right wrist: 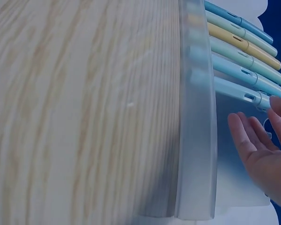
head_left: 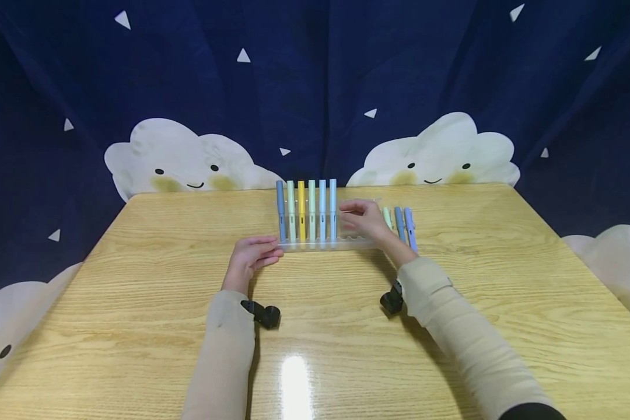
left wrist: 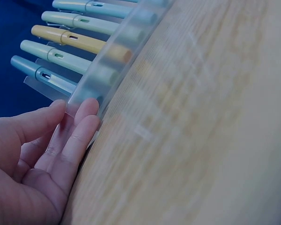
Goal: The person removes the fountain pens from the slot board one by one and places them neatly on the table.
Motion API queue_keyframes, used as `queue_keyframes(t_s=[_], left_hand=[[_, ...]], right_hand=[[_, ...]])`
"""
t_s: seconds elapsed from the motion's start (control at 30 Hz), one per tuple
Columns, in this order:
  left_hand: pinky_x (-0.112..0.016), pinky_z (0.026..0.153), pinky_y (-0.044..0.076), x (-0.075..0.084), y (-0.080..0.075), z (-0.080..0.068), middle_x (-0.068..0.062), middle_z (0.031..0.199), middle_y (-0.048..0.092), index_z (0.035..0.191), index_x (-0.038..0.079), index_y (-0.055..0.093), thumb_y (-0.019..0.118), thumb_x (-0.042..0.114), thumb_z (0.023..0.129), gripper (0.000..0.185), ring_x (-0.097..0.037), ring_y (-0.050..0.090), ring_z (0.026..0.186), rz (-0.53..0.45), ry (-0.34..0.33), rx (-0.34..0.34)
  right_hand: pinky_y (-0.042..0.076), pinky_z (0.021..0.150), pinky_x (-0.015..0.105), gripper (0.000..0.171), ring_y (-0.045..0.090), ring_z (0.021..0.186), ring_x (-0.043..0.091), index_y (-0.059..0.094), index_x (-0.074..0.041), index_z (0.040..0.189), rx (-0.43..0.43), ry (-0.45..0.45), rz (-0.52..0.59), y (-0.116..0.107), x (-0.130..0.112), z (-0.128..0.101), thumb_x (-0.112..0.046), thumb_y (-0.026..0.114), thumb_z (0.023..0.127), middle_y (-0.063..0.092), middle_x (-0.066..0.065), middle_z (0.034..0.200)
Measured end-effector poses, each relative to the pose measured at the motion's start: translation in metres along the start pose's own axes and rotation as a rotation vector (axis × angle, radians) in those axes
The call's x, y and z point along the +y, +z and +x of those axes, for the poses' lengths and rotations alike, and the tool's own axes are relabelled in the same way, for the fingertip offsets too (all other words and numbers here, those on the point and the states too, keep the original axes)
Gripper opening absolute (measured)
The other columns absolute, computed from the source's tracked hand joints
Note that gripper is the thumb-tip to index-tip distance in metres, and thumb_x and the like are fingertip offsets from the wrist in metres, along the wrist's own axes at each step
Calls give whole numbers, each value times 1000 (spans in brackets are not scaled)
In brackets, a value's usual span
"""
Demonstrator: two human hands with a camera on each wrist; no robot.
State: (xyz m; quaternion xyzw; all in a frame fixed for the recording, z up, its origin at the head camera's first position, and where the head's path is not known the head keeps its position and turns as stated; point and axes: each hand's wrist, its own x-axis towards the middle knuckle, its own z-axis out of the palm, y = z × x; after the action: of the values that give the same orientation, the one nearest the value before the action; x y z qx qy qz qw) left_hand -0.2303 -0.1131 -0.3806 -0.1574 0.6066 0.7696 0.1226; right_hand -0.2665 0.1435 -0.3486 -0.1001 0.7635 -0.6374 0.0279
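A clear pen rack (head_left: 325, 246) stands upright on the table, with several capped pens in a row in its left part. From left they run dark blue (head_left: 280, 210), pale green (head_left: 291, 211), yellow (head_left: 301, 210), pale green, then light blue ones. The left hand (head_left: 253, 254) holds the rack's left end, thumb and fingertips at its corner (left wrist: 71, 105). Just right of the last light blue pen (right wrist: 236, 90), the right hand (head_left: 364, 219) hovers over the rack with loosely bent fingers and nothing visible between them. Thumb and pen cap look very close; contact is unclear.
Right of the rack lie a pale green pen (head_left: 387, 217), a dark blue pen (head_left: 399, 223) and a violet-blue pen (head_left: 410, 228), partly behind the right hand and wrist. A dark blue curtain (head_left: 304, 87) with clouds hangs behind the wooden table (head_left: 152, 262).
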Motion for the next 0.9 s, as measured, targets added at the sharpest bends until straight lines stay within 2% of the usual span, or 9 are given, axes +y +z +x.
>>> queue_keyframes(t_s=[0.23, 0.53, 0.73, 0.9], left_hand=[[-27, 62, 55, 1, 1, 1, -9, 71, 65, 113, -9, 55, 57, -6, 84, 29, -17, 65, 63, 8, -12, 22], [-27, 61, 56, -1, 1, 1, -9, 71, 65, 114, -11, 53, 56, -8, 84, 30, -17, 65, 61, 0, 5, 10], [-27, 60, 56, 0, 1, 0, -9, 70, 64, 113, -11, 53, 56, -8, 84, 29, -17, 65, 60, -3, 12, 7], [-26, 60, 56, 0, 1, 0, -9, 70, 64, 113, -11, 54, 56, -7, 84, 29, -17, 65, 61, 2, 9, 13]], right_hand=[[51, 80, 40, 28, 56, 91, 31, 54, 13, 110, -15, -1, -21, 6, -3, 1, 1, 57, 84, 54, 26, 108], [52, 79, 40, 29, 57, 91, 32, 52, 15, 111, -27, -7, -28, 13, -5, 4, 5, 56, 84, 55, 27, 107], [52, 78, 39, 30, 54, 95, 39, 52, 14, 113, -30, -4, -46, 15, -7, 3, 7, 55, 84, 52, 28, 112], [53, 78, 33, 29, 55, 98, 36, 54, 12, 112, -29, -30, -92, 15, -7, 1, 6, 57, 84, 51, 24, 118]])
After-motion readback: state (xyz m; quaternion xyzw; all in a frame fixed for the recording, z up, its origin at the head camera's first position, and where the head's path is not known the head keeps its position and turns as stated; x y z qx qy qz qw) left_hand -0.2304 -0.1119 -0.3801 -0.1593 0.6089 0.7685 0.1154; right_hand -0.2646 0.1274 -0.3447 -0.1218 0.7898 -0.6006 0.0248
